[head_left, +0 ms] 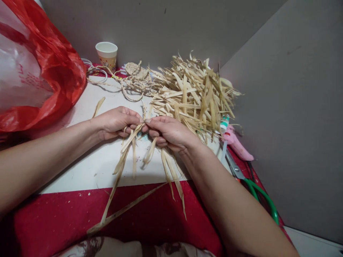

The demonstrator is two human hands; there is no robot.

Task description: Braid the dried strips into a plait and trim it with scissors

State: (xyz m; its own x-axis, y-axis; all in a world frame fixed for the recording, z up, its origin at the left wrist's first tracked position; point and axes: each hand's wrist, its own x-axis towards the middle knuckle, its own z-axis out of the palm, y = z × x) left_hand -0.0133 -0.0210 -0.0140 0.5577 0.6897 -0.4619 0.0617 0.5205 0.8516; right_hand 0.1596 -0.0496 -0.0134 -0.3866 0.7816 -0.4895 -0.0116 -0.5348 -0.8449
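Note:
Between my two hands runs a braid of dried, straw-coloured leaf strips, and its thin finished cord (144,110) leads away toward the back. My left hand (120,122) pinches the strips near the end of the braid, and long loose strips (120,160) hang below its fingers. My right hand (169,131) is closed on strips at the same point, fingertips almost touching the left ones. Other loose ends (174,175) trail from beneath the right hand over the board edge. Part of the join is covered by my fingers.
Behind my right hand lies a heap of dried strips (195,92). Braided cord coils (136,80) and a paper cup (107,55) stand at the back. A red plastic bag (66,71) fills the left. Green-handled scissors (261,192) and a pink glue gun (238,144) lie right, by grey walls.

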